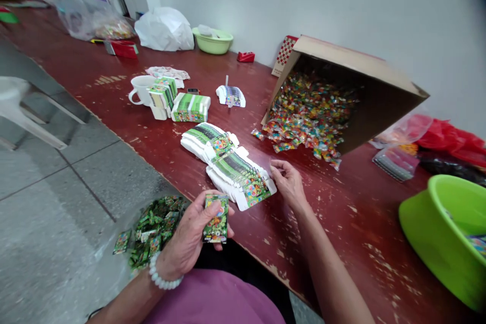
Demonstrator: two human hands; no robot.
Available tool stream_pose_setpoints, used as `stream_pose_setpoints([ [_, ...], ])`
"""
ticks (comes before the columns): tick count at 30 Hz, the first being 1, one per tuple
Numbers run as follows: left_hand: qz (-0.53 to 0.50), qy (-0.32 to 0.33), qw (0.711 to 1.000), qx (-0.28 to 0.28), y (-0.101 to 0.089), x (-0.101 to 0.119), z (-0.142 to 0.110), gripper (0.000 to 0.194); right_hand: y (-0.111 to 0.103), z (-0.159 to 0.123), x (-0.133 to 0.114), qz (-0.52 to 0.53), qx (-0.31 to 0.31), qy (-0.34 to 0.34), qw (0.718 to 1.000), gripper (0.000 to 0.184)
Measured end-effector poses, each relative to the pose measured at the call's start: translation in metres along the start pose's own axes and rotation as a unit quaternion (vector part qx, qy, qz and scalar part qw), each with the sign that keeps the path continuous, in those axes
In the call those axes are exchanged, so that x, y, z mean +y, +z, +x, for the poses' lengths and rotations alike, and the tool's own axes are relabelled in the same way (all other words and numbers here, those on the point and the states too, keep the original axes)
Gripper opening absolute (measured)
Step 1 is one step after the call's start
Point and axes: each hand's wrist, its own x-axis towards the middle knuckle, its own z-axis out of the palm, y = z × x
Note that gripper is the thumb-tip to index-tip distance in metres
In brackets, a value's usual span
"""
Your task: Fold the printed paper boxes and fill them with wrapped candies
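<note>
My left hand (190, 233) is wrapped round a small green printed candy box (215, 220), thumb across its front. At the right end of a fanned row of flat green-and-white cartons (235, 172), my right hand (288, 182) has its fingers curled towards the thumb. Whatever may be between those fingertips is too small to make out. Behind it a tipped cardboard box (379, 91) spills many wrapped candies (311, 106) onto the red table (322, 202). Several filled-looking green boxes (152, 233) lie in a clear plastic bag below the table edge, left of my left hand.
Bundled cartons (191, 107) stand beside a white mug (141, 89). A purple carton stack (231, 96) lies farther back. A lime-green basin (436, 228) is at right, a pale green bowl (213, 41) by the wall. A white stool (23, 101) stands left.
</note>
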Motion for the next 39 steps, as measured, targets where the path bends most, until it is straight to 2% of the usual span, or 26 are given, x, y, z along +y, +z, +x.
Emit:
stream_pose_setpoints([
  [3,0.004,-0.009,1.000,0.012,-0.006,0.000,0.004,0.027,-0.006,0.016,-0.005,0.032,0.022,0.013,0.999,0.044],
  [7,0.011,-0.013,0.999,0.029,-0.012,0.004,0.011,0.030,-0.029,0.029,-0.004,0.057,0.070,0.040,0.995,0.048],
  [10,0.015,-0.018,0.999,0.025,-0.014,0.005,0.018,0.030,-0.048,0.027,0.003,0.059,0.096,0.065,0.991,0.050],
  [13,0.023,-0.034,0.999,-0.004,-0.012,0.003,0.024,0.032,-0.059,0.018,0.010,0.056,0.096,0.089,0.990,0.051],
  [18,0.068,-0.014,0.997,-0.028,-0.010,-0.005,0.028,0.037,-0.049,-0.001,0.011,0.057,0.051,0.118,0.990,0.050],
  [22,0.104,0.030,0.994,-0.018,-0.010,-0.007,0.027,0.034,-0.025,-0.033,-0.013,0.087,0.001,0.113,0.990,0.041],
  [25,0.082,0.017,0.996,-0.030,-0.009,-0.005,0.026,0.033,-0.005,-0.067,-0.044,0.108,-0.123,0.065,0.984,0.036],
  [26,0.065,0.002,0.997,-0.035,-0.008,-0.005,0.025,0.034,0.000,-0.078,-0.054,0.098,-0.160,0.035,0.982,0.039],
  [28,0.028,-0.021,0.999,-0.042,-0.006,-0.005,0.025,0.035,0.008,-0.096,-0.070,0.019,-0.218,-0.059,0.974,0.066],
  [30,-0.003,-0.019,0.999,-0.049,-0.003,-0.005,0.023,0.033,0.015,-0.109,-0.079,-0.080,-0.252,-0.164,0.950,0.099],
  [32,-0.003,0.009,0.999,-0.054,0.000,-0.006,0.020,0.029,0.021,-0.118,-0.081,-0.153,-0.259,-0.233,0.925,0.114],
  [36,0.051,0.052,0.996,-0.050,0.002,-0.010,0.012,0.022,0.035,-0.133,-0.074,-0.214,-0.217,-0.270,0.914,0.105],
  [39,0.043,0.049,0.996,-0.060,-0.001,-0.014,0.003,0.021,0.040,-0.143,-0.073,-0.199,-0.230,-0.283,0.910,0.107],
])
